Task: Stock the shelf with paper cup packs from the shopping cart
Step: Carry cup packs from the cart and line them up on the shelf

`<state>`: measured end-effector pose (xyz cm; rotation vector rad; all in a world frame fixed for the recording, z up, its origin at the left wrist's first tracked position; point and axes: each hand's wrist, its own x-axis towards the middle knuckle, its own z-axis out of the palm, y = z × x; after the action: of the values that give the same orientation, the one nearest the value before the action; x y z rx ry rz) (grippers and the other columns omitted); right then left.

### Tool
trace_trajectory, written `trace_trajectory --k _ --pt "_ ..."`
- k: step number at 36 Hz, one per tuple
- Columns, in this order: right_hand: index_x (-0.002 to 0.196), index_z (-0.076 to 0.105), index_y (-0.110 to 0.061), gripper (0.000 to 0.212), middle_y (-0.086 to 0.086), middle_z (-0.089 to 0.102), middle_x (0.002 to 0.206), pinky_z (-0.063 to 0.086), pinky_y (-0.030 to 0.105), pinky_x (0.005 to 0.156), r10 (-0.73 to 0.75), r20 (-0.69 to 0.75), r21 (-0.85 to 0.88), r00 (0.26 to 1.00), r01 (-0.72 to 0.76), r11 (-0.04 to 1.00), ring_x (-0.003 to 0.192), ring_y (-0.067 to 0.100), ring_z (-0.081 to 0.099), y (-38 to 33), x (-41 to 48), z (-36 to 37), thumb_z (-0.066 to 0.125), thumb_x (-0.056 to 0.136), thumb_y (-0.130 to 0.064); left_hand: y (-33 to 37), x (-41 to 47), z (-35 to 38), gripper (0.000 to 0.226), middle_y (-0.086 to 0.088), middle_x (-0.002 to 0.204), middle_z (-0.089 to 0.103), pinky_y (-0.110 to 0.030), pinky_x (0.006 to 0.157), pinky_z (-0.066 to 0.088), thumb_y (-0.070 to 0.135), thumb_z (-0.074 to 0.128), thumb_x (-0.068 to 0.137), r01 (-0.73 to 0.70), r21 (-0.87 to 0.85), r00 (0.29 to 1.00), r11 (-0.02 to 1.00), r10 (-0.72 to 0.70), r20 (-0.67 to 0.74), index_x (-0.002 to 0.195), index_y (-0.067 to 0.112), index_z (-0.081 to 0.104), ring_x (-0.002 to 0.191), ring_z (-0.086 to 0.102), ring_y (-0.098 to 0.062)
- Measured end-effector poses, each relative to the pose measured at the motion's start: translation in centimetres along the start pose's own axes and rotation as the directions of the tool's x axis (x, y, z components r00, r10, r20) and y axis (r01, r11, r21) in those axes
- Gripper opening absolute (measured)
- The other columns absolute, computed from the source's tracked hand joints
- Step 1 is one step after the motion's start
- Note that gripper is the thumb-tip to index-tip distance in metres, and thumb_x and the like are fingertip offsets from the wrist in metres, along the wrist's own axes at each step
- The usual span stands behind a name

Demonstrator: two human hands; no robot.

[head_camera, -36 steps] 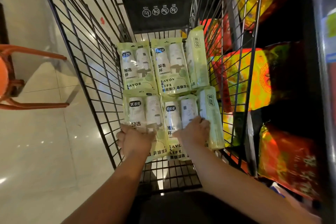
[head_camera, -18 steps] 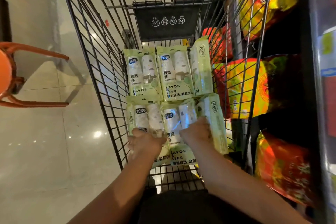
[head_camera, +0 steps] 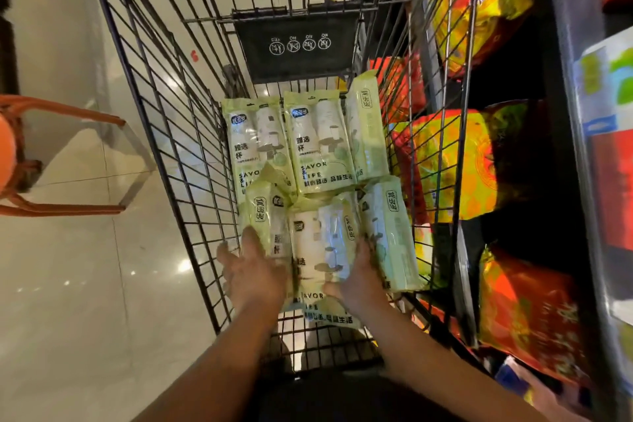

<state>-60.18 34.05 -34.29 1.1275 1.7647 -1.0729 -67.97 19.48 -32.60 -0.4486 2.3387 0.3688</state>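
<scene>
On your far left the orange stool [head_camera: 61,108] stands on the floor, well apart from the shopping cart [head_camera: 164,134]. Inside the cart, your left hand [head_camera: 255,272] lies flat with straight fingers against the left side of the near packs [head_camera: 322,243]. Half a second ago these lay flat; now they are bunched together and the leftmost one is tipped up on its edge. Your right hand [head_camera: 363,279] pinches the middle pack, thumb across its front and fingers up its right side. The far packs [head_camera: 318,144] lie untouched against the far end. The near row looks gathered for lifting, and the shelf [head_camera: 561,113] on your right, with its snack bags [head_camera: 455,164], has no cup packs yet.
</scene>
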Motion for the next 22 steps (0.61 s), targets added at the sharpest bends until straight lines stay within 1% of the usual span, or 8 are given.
trace_trajectory --k 2,5,7,9,13,17,20,22 --pt "0.160 -0.006 -0.020 0.130 0.003 0.044 0.153 0.043 0.030 0.105 0.003 0.002 -0.002 1.000 -0.003 1.000 0.130 0.027 0.052 0.4 0.0 -0.3 0.089 0.072 -0.027 -0.4 0.0 0.0 0.084 -0.012 0.155 0.012 -0.053 0.095 0.050 0.032 0.073 0.083 -0.017 -0.049 0.999 0.999 0.019 0.039 0.144 0.038 0.016 0.125 0.049 -0.043" --pt "0.156 0.012 -0.014 0.119 0.007 0.050 0.147 0.046 0.037 0.106 -0.001 -0.030 -0.013 1.000 0.000 1.000 0.129 0.030 0.053 0.5 -0.1 -0.6 0.089 0.069 -0.035 -0.2 -0.4 0.3 0.091 -0.016 0.134 0.045 -0.051 0.088 0.055 0.023 0.075 0.080 -0.057 -0.071 0.990 0.996 0.066 0.124 0.142 0.035 0.009 0.108 0.059 -0.036" --pt "0.151 0.024 -0.011 0.110 0.007 0.053 0.142 0.047 0.035 0.102 -0.018 -0.054 -0.032 0.998 0.016 0.999 0.125 0.030 0.055 0.4 -0.5 -1.0 0.089 0.067 -0.038 0.3 -0.7 0.1 0.097 -0.015 0.127 0.050 -0.052 0.090 0.055 0.022 0.075 0.079 -0.038 -0.084 0.990 0.996 0.049 0.131 0.146 0.032 0.006 0.108 0.060 -0.037" --pt "0.147 0.031 -0.010 0.106 0.007 0.054 0.138 0.050 0.036 0.099 -0.046 -0.084 -0.050 0.995 0.042 0.998 0.121 0.029 0.056 0.4 -0.7 -1.6 0.089 0.064 -0.042 0.6 -1.0 -0.2 0.103 -0.016 0.129 0.049 -0.049 0.092 0.054 0.025 0.078 0.078 -0.030 -0.101 0.990 0.994 0.044 0.135 0.151 0.023 0.005 0.113 0.058 -0.038" --pt "0.146 0.030 -0.011 0.099 0.009 0.051 0.142 0.044 0.031 0.090 -0.065 -0.068 0.012 0.996 0.065 0.998 0.118 0.028 0.055 0.3 -1.8 -3.1 0.088 0.070 -0.035 0.7 -1.7 -1.5 0.108 -0.012 0.124 0.056 -0.054 0.086 0.058 0.030 0.084 0.061 -0.079 -0.095 0.985 0.992 0.092 0.149 0.145 0.024 0.016 0.109 0.062 -0.035" --pt "0.155 0.018 -0.011 0.109 0.010 0.043 0.154 0.042 0.032 0.096 -0.099 -0.093 0.063 0.991 0.105 0.992 0.132 0.031 0.050 -0.9 -4.0 -4.6 0.087 0.075 -0.034 0.9 -3.4 -3.6 0.097 -0.006 0.113 0.059 -0.049 0.073 0.062 0.023 0.086 0.061 -0.133 -0.112 0.981 0.985 0.147 0.124 0.137 0.027 0.026 0.095 0.066 -0.029" --pt "0.149 0.026 -0.013 0.098 0.004 0.053 0.141 0.045 0.029 0.084 -0.132 -0.111 0.134 0.985 0.146 0.980 0.113 0.025 0.058 -1.8 -5.7 -5.4 0.087 0.075 -0.031 1.1 -4.5 -5.6 0.088 -0.003 0.111 0.060 -0.042 0.070 0.061 0.017 0.087 0.062 -0.172 -0.180 0.978 0.969 0.190 0.087 0.130 0.025 0.032 0.090 0.067 -0.024" --pt "0.148 0.029 -0.015 0.092 -0.004 0.055 0.129 0.045 0.026 0.074 -0.168 -0.132 0.179 0.977 0.190 0.965 0.099 0.016 0.054 -2.3 -7.0 -5.9 0.087 0.077 -0.027 0.9 -4.9 -7.0 0.086 -0.002 0.109 0.061 -0.039 0.068 0.060 0.016 0.088 0.063 -0.218 -0.206 0.969 0.954 0.238 0.073 0.127 0.025 0.032 0.087 0.067 -0.022"
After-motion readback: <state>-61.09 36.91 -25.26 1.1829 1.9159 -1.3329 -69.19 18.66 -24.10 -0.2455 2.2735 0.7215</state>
